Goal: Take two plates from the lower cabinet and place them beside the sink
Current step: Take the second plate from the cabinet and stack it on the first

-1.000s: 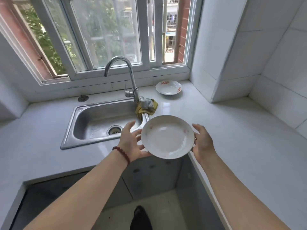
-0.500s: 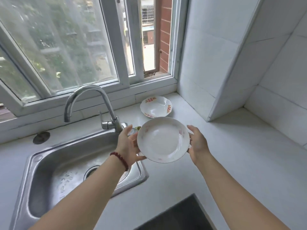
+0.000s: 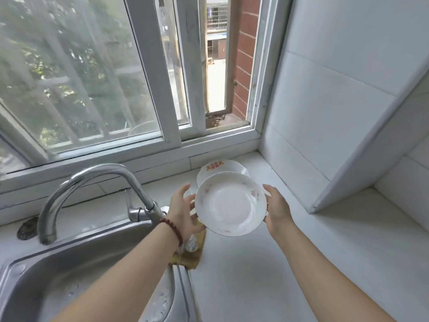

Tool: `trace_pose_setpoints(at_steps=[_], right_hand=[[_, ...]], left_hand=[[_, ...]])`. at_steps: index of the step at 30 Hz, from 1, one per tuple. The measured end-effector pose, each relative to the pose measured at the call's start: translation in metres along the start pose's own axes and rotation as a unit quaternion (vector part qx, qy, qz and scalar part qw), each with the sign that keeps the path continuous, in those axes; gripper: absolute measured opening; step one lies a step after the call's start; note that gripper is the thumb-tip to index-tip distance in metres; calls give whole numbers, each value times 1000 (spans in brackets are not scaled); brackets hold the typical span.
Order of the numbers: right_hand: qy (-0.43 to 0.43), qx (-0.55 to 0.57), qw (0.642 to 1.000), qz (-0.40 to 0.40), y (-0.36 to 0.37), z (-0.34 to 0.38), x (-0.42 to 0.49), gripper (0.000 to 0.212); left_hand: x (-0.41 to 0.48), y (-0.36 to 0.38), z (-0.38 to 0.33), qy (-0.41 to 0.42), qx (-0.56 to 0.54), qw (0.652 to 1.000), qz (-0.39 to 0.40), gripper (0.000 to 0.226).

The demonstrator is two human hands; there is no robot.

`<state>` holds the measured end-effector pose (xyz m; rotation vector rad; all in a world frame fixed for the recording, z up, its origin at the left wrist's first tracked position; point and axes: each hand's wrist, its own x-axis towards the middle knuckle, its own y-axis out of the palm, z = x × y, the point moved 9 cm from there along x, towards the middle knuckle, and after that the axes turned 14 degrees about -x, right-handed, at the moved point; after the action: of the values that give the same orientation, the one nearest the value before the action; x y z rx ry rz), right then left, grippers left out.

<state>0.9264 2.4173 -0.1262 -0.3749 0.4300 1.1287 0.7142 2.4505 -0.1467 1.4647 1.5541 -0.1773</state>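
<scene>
plate (image 3: 230,204) clamped between both hands | rear plate (image 3: 216,167) half hidden | sink (image 3: 69,275) cut off

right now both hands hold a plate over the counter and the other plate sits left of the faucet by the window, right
Not quite. The head view shows the other plate right of the faucet, by the window. The left hand and right hand do hold a plate over the counter.
</scene>
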Motion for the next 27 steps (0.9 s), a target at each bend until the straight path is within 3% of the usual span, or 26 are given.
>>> trace_pose_setpoints(at_steps=[8, 15, 18, 22, 27], right_hand=[[37, -17, 999, 2, 15, 4, 90, 40], [51, -31, 998, 0, 30, -3, 155, 74], [55, -18, 998, -4, 29, -12, 174, 79], [41, -12, 999, 3, 35, -11, 183, 60], [27, -33, 999, -3, 39, -10, 187, 54]], left_hand=[[76, 16, -24, -13, 14, 999, -38, 43], [134, 15, -33, -12, 4, 997, -75, 33], [146, 16, -35, -13, 9, 997, -80, 34], [158, 15, -40, -8, 19, 996, -90, 38], [163, 14, -41, -4, 26, 995, -95, 33]])
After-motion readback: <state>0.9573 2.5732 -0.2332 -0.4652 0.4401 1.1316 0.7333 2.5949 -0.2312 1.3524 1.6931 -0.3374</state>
